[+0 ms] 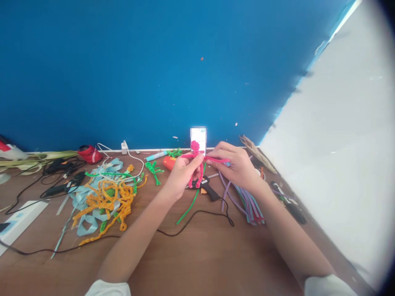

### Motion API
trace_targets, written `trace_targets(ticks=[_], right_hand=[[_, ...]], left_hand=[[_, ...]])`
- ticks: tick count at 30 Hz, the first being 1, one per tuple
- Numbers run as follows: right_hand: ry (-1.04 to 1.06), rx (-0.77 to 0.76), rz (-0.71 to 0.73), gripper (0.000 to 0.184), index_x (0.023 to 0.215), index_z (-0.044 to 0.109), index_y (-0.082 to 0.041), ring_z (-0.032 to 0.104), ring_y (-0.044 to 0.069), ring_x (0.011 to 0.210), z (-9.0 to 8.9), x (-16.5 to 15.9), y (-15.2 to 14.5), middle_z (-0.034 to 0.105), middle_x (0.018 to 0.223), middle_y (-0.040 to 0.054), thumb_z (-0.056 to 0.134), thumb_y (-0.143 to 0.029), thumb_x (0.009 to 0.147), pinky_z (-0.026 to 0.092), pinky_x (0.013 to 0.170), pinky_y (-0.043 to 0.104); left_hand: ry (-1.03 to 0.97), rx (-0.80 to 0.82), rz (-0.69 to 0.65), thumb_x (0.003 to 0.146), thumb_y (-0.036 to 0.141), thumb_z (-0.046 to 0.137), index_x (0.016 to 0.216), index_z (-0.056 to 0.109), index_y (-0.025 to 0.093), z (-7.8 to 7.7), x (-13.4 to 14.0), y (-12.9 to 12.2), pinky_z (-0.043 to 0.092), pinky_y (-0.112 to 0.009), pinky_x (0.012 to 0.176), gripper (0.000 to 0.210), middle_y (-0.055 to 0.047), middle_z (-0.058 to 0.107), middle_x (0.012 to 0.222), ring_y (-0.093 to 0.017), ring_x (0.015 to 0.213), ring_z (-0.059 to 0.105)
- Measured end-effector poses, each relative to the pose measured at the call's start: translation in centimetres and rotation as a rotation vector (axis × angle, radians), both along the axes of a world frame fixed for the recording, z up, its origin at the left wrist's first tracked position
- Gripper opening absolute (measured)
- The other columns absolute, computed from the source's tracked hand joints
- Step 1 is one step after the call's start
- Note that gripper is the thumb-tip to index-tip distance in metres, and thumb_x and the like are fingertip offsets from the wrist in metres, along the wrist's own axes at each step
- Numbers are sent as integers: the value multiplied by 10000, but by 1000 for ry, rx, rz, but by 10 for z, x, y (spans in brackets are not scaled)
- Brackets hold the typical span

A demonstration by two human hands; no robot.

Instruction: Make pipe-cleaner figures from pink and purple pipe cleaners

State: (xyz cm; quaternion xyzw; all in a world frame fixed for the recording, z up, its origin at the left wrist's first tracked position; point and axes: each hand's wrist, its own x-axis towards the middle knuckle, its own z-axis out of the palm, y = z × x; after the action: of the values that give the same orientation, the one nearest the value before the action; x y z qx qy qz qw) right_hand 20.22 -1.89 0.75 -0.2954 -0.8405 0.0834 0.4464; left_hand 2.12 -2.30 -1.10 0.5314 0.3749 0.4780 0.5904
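Observation:
A small figure of pinkish-red pipe cleaner (195, 146), with a round head and two hanging legs, is held upright above the table. My left hand (182, 174) is closed around its body, thumb pressed on the front. On the right, my right hand (233, 162) pinches the red strand that sticks out sideways from the figure. Directly behind the head stands a lit phone (198, 135), partly covered by it. Below the hands lies a black glue gun (210, 191), its front hidden. A green pipe cleaner (188, 209) runs down beside it.
Orange pipe cleaners (108, 197) and light-blue ribbon (88, 224) lie tangled at left. Green figures (153, 170) rest near the blue wall (154, 74). Purple and red pipe cleaners (251, 205) are bundled at right. A black cord (185, 230) crosses the table; a power strip (23, 222) sits far left.

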Motion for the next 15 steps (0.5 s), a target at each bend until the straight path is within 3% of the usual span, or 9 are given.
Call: trace_targets(ticks=[4, 9, 12, 15], right_hand=[[-4, 18, -15, 153, 952, 724, -192, 588, 168, 774, -3, -3, 1, 633, 872, 59, 575, -229, 962, 439, 676, 310], [135, -82, 46, 162, 855, 692, -200, 542, 151, 720, -2, -6, 2, 573, 756, 13, 590, -272, 958, 401, 659, 294], [212, -238, 88, 219, 798, 671, -199, 496, 139, 688, -2, -8, 2, 541, 712, -8, 590, -326, 956, 379, 658, 292], [333, -515, 141, 247, 792, 661, -190, 445, 127, 654, -4, -11, 2, 534, 700, -14, 636, -406, 910, 348, 617, 282]], left_hand=[[65, 63, 32, 844, 521, 655, 732, 552, 177, 0, 1, -1, 297, -181, 333, 376, 49, 490, 540, -61, 407, 435], [273, 416, 127, 940, 395, 555, 852, 564, 189, 4, 0, -5, 435, -227, 530, 224, 23, 535, 653, -99, 557, 511], [493, 682, 200, 963, 312, 519, 814, 549, 187, 1, -4, -3, 424, -261, 611, 197, -1, 574, 687, -128, 635, 537], [652, 985, 265, 964, 236, 507, 868, 560, 180, -5, -10, 4, 434, -292, 696, 123, -44, 638, 813, -157, 756, 578]])
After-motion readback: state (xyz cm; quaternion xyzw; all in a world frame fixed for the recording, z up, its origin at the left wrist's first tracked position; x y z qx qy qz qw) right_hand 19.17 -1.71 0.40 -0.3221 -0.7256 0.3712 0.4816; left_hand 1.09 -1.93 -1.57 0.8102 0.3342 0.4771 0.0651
